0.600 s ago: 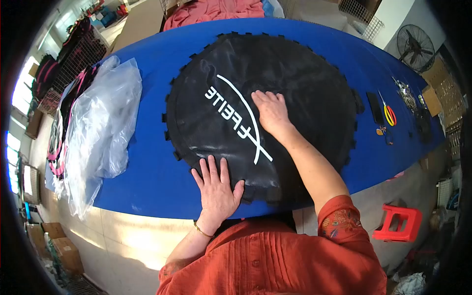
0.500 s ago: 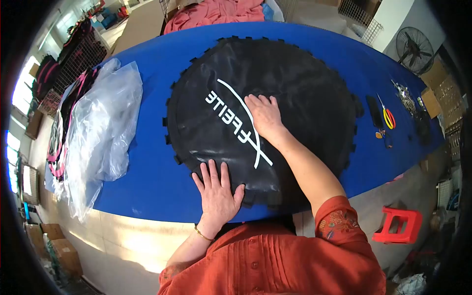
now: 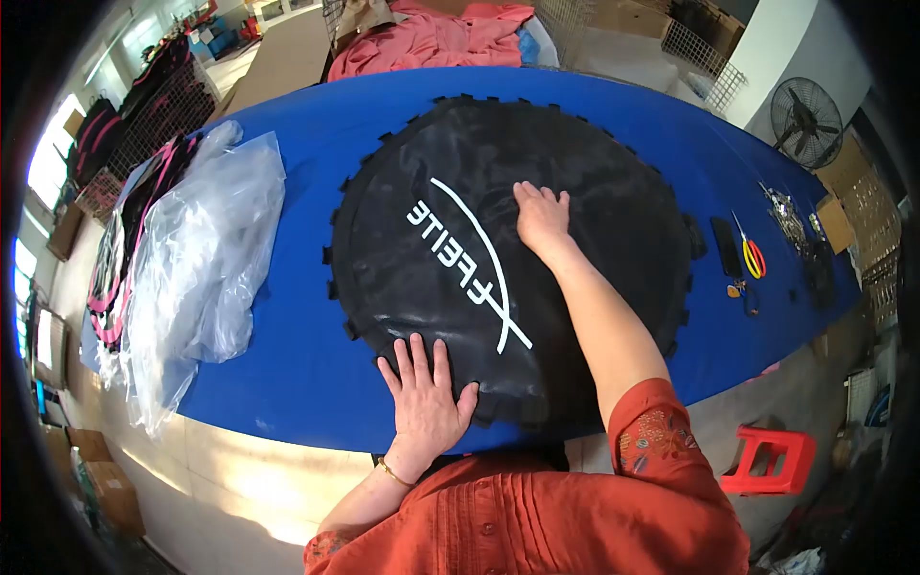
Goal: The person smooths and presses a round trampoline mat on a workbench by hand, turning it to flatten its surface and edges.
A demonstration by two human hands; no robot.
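A round black trampoline mat [image 3: 613, 220] with short tabs around its edge lies spread on the blue table. White lettering and a curved white line [image 3: 489, 240] mark its middle; the letters look mirrored from here. My left hand [image 3: 426, 407] rests flat on the mat's near left edge, fingers spread, with a bangle on the wrist. Farther out, my right hand [image 3: 543, 216] lies on the mat just right of the white curve, its fingers extended and a little apart. Neither hand grips anything. Slight wrinkles show in the mat beside my left hand.
Clear plastic bags [image 3: 216, 259] lie over pink-and-black pieces on the table's left. At right are yellow-and-red handled scissors [image 3: 754, 259], a dark flat object [image 3: 725, 247] and a metal pile [image 3: 788, 216]. A red stool [image 3: 770, 460] stands below; a fan [image 3: 807, 120] stands beyond.
My right hand has slid right across the mat, off the white curve. My left hand stays at the near edge. The whole view has shifted, so the table sits slightly lower.
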